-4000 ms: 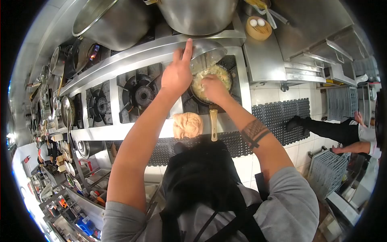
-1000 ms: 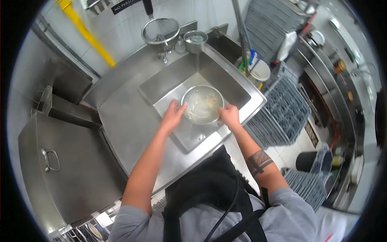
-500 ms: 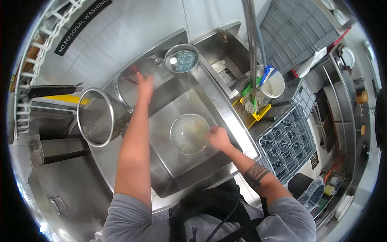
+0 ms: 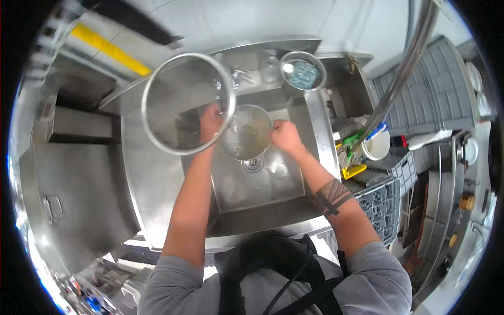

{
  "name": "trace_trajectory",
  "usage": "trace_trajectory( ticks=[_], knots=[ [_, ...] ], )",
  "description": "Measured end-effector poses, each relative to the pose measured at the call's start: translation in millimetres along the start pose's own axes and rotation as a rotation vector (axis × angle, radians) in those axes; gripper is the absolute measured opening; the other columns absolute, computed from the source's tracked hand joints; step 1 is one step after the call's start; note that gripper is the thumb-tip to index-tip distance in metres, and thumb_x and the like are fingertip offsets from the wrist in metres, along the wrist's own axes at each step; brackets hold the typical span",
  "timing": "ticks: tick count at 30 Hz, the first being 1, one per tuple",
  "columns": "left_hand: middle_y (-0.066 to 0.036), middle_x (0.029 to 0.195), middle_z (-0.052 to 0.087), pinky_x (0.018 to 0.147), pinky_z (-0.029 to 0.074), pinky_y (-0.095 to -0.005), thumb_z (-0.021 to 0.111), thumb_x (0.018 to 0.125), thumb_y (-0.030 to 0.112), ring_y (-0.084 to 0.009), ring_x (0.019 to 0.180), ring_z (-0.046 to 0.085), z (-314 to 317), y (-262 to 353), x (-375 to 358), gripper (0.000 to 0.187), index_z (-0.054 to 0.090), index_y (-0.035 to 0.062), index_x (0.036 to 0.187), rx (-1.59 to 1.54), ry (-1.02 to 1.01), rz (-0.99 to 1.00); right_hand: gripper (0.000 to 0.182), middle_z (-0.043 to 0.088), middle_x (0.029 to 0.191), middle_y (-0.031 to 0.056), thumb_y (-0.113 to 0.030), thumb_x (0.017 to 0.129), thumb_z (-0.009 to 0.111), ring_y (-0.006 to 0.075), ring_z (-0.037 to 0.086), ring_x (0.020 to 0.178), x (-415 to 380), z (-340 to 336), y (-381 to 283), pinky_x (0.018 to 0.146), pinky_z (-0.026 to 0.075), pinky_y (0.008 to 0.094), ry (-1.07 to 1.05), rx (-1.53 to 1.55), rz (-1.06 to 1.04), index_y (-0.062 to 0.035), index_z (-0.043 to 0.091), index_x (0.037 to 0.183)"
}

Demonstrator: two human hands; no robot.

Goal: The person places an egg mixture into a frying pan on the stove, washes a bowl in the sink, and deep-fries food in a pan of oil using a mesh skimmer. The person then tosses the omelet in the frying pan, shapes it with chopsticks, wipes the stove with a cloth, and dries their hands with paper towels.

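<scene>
Over the sink (image 4: pixel 273 202), I hold a round metal bowl (image 4: pixel 249 139) with cloudy liquid and small bits in it. My right hand (image 4: pixel 286 136) is closed on the bowl's right rim. At the bowl's left side is my left hand (image 4: pixel 211 126), its fingers curled against the edge and partly hidden by a large mesh strainer (image 4: pixel 173 107). That strainer's wide rim is closer to the camera, overlapping the left wrist. The drain (image 4: pixel 253 164) shows just below the bowl.
Behind the bowl are a tap (image 4: pixel 241 76), a soap bottle (image 4: pixel 270 67) and a metal pot (image 4: pixel 303 90) with bluish contents. A smaller basin (image 4: pixel 349 94) adjoins on the right, beside a white bucket (image 4: pixel 377 147) and a grey dish rack (image 4: pixel 380 210). A steel cabinet (image 4: pixel 79 194) stands left.
My left hand has come back from the tap area to the bowl's left side. The bowl has moved towards the back of the sink, uncovering the drain. The camera view has shifted.
</scene>
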State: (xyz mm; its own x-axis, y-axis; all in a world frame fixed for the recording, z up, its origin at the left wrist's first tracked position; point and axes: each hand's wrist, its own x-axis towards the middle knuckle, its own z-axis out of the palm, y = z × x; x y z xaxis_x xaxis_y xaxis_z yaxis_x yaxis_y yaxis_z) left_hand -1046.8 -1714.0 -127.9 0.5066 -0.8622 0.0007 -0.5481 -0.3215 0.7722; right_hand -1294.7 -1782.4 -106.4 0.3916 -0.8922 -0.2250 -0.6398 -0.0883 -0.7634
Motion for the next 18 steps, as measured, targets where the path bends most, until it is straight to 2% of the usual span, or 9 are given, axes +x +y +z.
trace_trajectory(
  ticks=[3, 6, 8, 9, 11, 12, 14, 17, 18],
  knots=[
    [-0.017, 0.134, 0.054, 0.096, 0.052, -0.0449, 0.060, 0.094, 0.014, -0.0322, 0.114, 0.061, -27.5, -31.4, -38.2, 0.049, 0.043, 0.0068, 0.139, -1.040, -0.258, -0.747, 0.021, 0.065, 0.083, 0.0295, -0.018, 0.076, 0.063, 0.0448, 0.066, 0.083, 20.5, 7.4, -31.2, 0.075, 0.052, 0.0491, -0.244, 0.075, 0.101, 0.0030, 0.062, 0.072],
    [-0.016, 0.133, 0.053, 0.095, 0.053, -0.0514, 0.055, 0.096, 0.014, -0.0337, 0.118, 0.058, -2.3, -122.0, -61.2, 0.052, 0.034, 0.0100, 0.144, -1.408, -0.336, -0.734, 0.021, 0.068, 0.083, 0.0250, -0.019, 0.076, 0.066, 0.0407, 0.068, 0.077, 29.7, 35.1, -52.6, 0.072, 0.053, 0.0448, -0.039, -0.092, -0.144, 0.0021, 0.065, 0.079],
    [-0.017, 0.134, 0.052, 0.092, 0.054, -0.0545, 0.053, 0.097, 0.015, -0.0360, 0.118, 0.058, -16.1, -83.9, -78.3, 0.052, 0.032, 0.0081, 0.144, -1.393, -0.283, -0.735, 0.040, 0.067, 0.092, 0.0217, -0.026, 0.082, 0.071, 0.0378, 0.068, 0.082, 20.2, 39.8, -86.4, 0.076, 0.055, 0.0463, 0.376, -0.430, -0.885, 0.0035, 0.061, 0.107],
    [-0.018, 0.135, 0.051, 0.089, 0.055, -0.0576, 0.051, 0.098, 0.015, -0.0382, 0.118, 0.057, -18.8, -66.4, -83.5, 0.052, 0.030, 0.0062, 0.145, -1.360, -0.249, -0.739, 0.040, 0.067, 0.092, 0.0217, -0.026, 0.082, 0.071, 0.0378, 0.068, 0.082, 17.8, 45.2, -100.5, 0.076, 0.055, 0.0463, 0.361, -0.437, -0.906, 0.0035, 0.061, 0.107],
    [-0.020, 0.135, 0.051, 0.084, 0.057, -0.0604, 0.047, 0.100, 0.020, -0.0409, 0.116, 0.058, -17.6, -61.6, -90.3, 0.047, 0.034, -0.0007, 0.140, -1.310, -0.231, -0.725, 0.037, 0.064, 0.103, 0.0195, -0.025, 0.089, 0.067, 0.0350, 0.067, 0.083, 17.2, 61.8, -126.1, 0.075, 0.057, 0.0457, -0.350, -0.152, -0.446, 0.0017, 0.059, 0.114],
    [-0.022, 0.134, 0.050, 0.084, 0.058, -0.0597, 0.044, 0.101, 0.021, -0.0425, 0.114, 0.059, -21.8, -55.2, -92.7, 0.046, 0.035, -0.0038, 0.139, -1.304, -0.267, -0.760, 0.035, 0.062, 0.104, 0.0139, -0.024, 0.094, 0.061, 0.0310, 0.065, 0.081, 28.3, 93.2, -111.2, 0.072, 0.058, 0.0422, -0.497, 0.545, 0.034, -0.0013, 0.055, 0.120],
    [-0.027, 0.130, 0.050, 0.085, 0.059, -0.0584, 0.038, 0.101, 0.023, -0.0467, 0.109, 0.060, -20.8, -53.2, -94.4, 0.047, 0.035, -0.0080, 0.137, -1.308, -0.291, -0.867, 0.034, 0.061, 0.101, 0.0118, -0.024, 0.095, 0.060, 0.0278, 0.065, 0.081, 41.6, 112.0, -95.1, 0.072, 0.059, 0.0403, -0.481, 0.557, -0.146, -0.0013, 0.055, 0.119],
    [-0.029, 0.129, 0.052, 0.086, 0.058, -0.0597, 0.038, 0.101, 0.020, -0.0491, 0.109, 0.060, -25.4, -49.7, -97.2, 0.047, 0.035, -0.0094, 0.137, -1.367, -0.321, -0.947, 0.032, 0.058, 0.098, 0.0103, -0.028, 0.098, 0.056, 0.0251, 0.064, 0.079, 68.3, 122.0, -64.9, 0.071, 0.060, 0.0395, -0.169, 0.033, -0.881, -0.0011, 0.056, 0.114],
    [-0.029, 0.129, 0.052, 0.086, 0.058, -0.0597, 0.038, 0.101, 0.020, -0.0491, 0.109, 0.060, -26.4, -50.5, -97.6, 0.047, 0.035, -0.0094, 0.137, -1.375, -0.316, -0.946, 0.032, 0.059, 0.102, 0.0127, -0.029, 0.099, 0.053, 0.0258, 0.064, 0.084, 48.3, 102.6, -90.9, 0.072, 0.060, 0.0412, -0.302, 0.215, -0.392, -0.0015, 0.057, 0.114]
  ],
)
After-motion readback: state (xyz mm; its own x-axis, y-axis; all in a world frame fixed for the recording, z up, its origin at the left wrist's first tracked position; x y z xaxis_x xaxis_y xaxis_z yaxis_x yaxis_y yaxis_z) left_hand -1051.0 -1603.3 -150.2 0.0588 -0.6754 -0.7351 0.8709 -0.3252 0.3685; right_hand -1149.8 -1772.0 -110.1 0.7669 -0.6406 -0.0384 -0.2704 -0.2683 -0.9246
